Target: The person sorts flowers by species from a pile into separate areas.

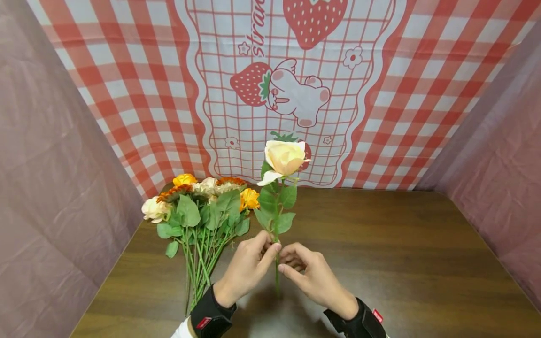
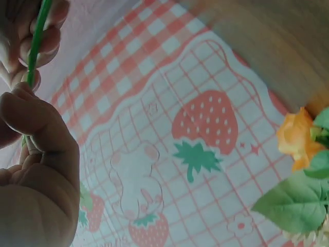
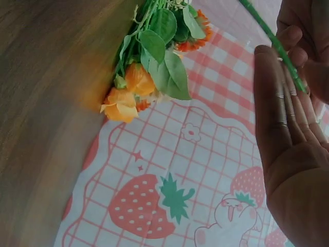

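Note:
A cream rose (image 1: pixel 285 157) with a long green stem and several leaves stands upright at the middle of the head view. My left hand (image 1: pixel 248 263) pinches its stem between thumb and fingers, just below the leaves. Close by on the right, my right hand (image 1: pixel 314 274) has its fingers loosely bent beside the lower stem. In the right wrist view the fingers of that right hand (image 3: pixel 295 175) look nearly straight, with the green stem (image 3: pixel 277 46) crossing near them. Whether they touch the stem I cannot tell.
A bunch of flowers (image 1: pixel 207 206), orange, rust and cream with green leaves, lies at the left of the brown wooden table (image 1: pixel 401 249). Behind the table hangs a red checked cloth (image 1: pixel 139 94) with strawberry prints. Pinkish curtains (image 1: pixel 55 164) flank both sides.

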Motion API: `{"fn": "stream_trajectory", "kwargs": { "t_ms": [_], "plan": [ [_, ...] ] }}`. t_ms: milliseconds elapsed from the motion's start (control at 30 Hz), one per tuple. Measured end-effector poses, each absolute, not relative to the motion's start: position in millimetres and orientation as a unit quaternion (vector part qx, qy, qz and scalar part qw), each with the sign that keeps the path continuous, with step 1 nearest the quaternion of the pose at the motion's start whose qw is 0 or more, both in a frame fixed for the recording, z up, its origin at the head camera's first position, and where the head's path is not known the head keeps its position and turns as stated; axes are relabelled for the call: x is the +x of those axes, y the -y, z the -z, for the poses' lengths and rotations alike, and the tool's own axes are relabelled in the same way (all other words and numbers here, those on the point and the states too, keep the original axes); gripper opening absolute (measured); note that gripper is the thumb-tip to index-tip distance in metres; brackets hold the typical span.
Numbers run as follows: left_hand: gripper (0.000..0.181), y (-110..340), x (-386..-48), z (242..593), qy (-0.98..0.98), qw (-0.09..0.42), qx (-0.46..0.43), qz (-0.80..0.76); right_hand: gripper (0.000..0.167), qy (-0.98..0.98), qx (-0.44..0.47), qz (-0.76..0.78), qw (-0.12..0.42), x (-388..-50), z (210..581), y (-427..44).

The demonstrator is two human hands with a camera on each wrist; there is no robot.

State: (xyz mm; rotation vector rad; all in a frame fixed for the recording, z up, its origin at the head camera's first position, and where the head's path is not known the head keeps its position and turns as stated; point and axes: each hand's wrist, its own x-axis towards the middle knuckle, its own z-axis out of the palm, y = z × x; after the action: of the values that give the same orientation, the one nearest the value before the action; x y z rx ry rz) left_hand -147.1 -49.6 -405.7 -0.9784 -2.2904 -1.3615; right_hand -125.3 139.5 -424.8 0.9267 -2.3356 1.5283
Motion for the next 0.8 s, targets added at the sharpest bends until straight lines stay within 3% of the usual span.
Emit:
{"fn": "stream_trajectory", "kwargs": {
  "t_ms": [333,533,800],
  "plan": [
    [0.001,38.6,-144.2,413.2,0.791,0.161,-0.345,0.48,0.03,0.78,0.26,-0.567,0.052,-126.9,423.7,-146.9],
    [0.024,39.9,-143.0,414.4,0.823,0.168,-0.336,0.425,0.041,0.792,0.247,-0.557,0.038,-131.6,423.7,-155.4],
    [0.029,41.0,-143.1,414.6,0.828,0.134,-0.381,0.39,0.031,0.812,0.21,-0.544,0.017,-137.9,423.3,-166.6]
  ]
}}
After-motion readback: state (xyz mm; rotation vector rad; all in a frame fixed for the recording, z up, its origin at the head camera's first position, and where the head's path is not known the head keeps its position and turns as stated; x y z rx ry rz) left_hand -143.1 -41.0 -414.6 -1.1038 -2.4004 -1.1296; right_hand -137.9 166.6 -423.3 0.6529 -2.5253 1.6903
